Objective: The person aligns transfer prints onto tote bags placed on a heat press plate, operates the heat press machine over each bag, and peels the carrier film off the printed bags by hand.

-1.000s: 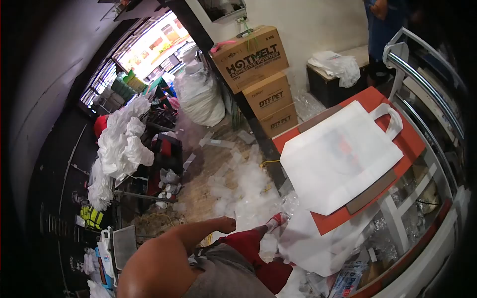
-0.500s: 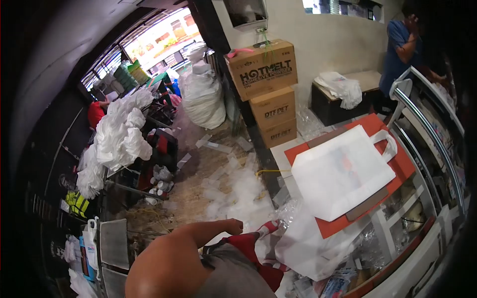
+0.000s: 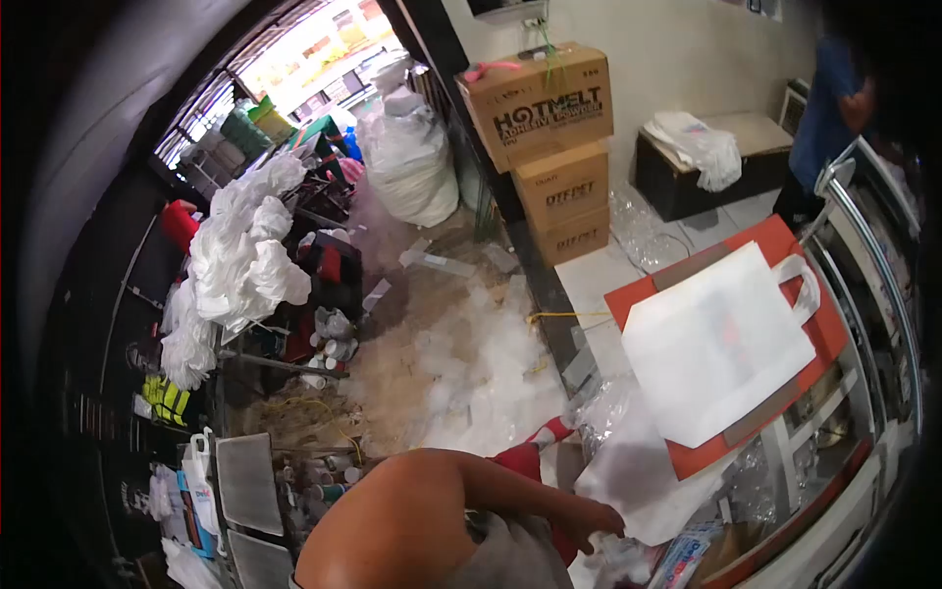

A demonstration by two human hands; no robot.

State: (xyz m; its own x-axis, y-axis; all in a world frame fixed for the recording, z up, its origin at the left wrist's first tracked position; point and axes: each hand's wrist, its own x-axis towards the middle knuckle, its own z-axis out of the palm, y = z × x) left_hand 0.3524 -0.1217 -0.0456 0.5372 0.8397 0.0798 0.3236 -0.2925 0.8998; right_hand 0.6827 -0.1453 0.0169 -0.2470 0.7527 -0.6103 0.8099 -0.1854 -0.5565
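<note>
My bare left arm crosses the bottom of the head view, and my left hand (image 3: 597,520) hangs just in front of white bag material (image 3: 643,501) below the board. Its fingers point down and look slightly apart, with nothing visible between them. Whether they touch the white material is unclear. To the right and above lies a white tote bag (image 3: 721,339) with a loop handle, flat on an orange-red board (image 3: 687,461). A faint coloured print shows at its middle. My right hand is out of view.
Stacked cardboard boxes (image 3: 564,196) stand by the wall. A metal-railed frame (image 3: 873,226) runs along the right. White bundles (image 3: 245,260) fill a table at left. Clear plastic and scraps litter the floor (image 3: 402,363). A person in blue (image 3: 829,108) stands at the back right.
My left hand has swung right and down, from above my leg to beside the white material under the board. The view has shifted, and the person in blue has lowered a raised hand.
</note>
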